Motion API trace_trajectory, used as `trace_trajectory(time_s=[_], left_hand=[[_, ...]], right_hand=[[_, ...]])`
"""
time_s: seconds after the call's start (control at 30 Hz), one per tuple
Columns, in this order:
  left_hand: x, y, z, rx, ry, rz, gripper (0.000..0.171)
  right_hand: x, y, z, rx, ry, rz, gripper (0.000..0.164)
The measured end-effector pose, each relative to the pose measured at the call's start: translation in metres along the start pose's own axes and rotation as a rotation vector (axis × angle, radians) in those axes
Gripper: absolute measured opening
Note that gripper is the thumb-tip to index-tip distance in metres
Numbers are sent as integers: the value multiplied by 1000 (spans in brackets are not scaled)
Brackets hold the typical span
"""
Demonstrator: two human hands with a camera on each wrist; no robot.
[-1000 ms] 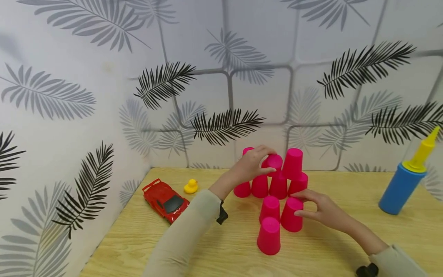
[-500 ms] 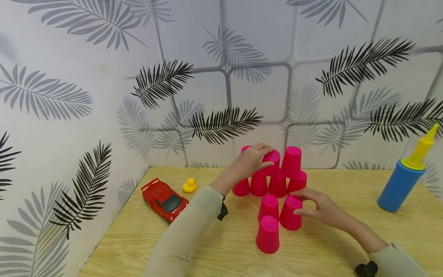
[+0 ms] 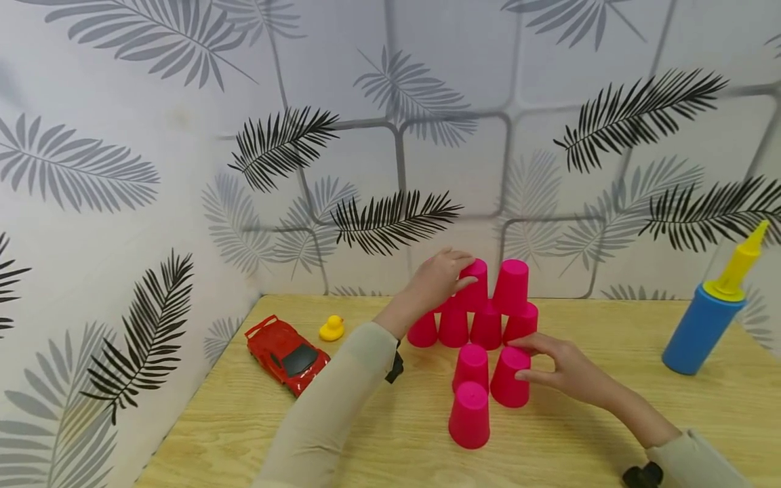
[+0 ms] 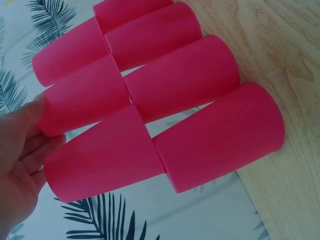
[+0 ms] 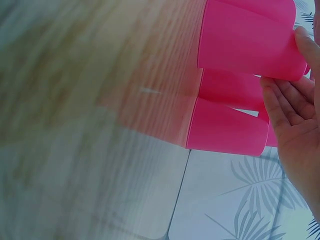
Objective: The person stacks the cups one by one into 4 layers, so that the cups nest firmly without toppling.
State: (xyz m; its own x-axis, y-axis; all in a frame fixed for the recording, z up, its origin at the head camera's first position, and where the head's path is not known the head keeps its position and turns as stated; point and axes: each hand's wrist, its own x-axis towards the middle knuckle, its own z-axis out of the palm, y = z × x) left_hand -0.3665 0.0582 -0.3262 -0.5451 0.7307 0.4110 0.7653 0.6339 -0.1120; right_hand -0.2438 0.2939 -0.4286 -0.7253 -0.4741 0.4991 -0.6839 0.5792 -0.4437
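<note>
Pink cups stand upside down on the wooden table. At the back, a row of several bears a second row of three. My left hand (image 3: 434, 278) pinches the middle upper cup (image 3: 472, 288) near its base; the left wrist view shows the thumb (image 4: 36, 106) on that cup. Beside it stands the right upper cup (image 3: 511, 286); the left upper cup (image 4: 70, 54) is mostly hidden by my hand in the head view. My right hand (image 3: 564, 369) grips a front cup (image 3: 510, 379) between thumb and fingers. Two more cups, one behind (image 3: 471, 364) and one nearer (image 3: 469, 419), stand left of it.
A red toy car (image 3: 287, 354) and a yellow rubber duck (image 3: 332, 328) lie on the left of the table (image 3: 390, 434). At the right stands a blue hand pump (image 3: 702, 332) with a yellow nozzle. Patterned walls rise behind and at the left.
The middle upper cup in my left hand has gone from tilted to upright on the row below, and my hand has shifted slightly left. My right hand keeps its grip on the front cup.
</note>
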Motion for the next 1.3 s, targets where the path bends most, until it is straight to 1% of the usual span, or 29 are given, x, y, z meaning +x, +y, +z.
trace_trajectory(time_s=[0.1, 0.23, 0.4, 0.53, 0.67, 0.8, 0.93, 1.0, 1.07, 1.17, 1.3], left_hand=[[2, -1, 1, 17, -29, -13, 44], [3, -1, 3, 32, -35, -21, 44], [1, -2, 1, 74, -4, -5, 47], [-6, -5, 0, 48, 60, 12, 49], [-18, -7, -3, -31, 146, 31, 50], [-36, -5, -6, -129, 218, 33, 52], [-58, -1, -8, -270, 276, 0, 53], [-68, 1, -7, -361, 295, -19, 53], [-78, 3, -7, -445, 304, -39, 53], [-92, 8, -5, -554, 287, -88, 52], [-110, 17, -1, -669, 222, -163, 50]], right_hand=[[0, 0, 0, 4, -1, 2, 47], [-1, 1, 0, 13, -5, 9, 47], [1, -1, -2, 11, -4, 1, 47], [1, -2, -3, -2, 8, -14, 48], [-2, 0, -5, -34, 34, -4, 48], [-8, 3, -10, -85, 103, 26, 49], [-11, 3, -19, -98, 196, 42, 52], [-12, 2, -24, -75, 242, 43, 55], [-12, 0, -29, -45, 284, 42, 57], [-11, -1, -35, 26, 342, 36, 60], [-7, -2, -42, 108, 410, 53, 59]])
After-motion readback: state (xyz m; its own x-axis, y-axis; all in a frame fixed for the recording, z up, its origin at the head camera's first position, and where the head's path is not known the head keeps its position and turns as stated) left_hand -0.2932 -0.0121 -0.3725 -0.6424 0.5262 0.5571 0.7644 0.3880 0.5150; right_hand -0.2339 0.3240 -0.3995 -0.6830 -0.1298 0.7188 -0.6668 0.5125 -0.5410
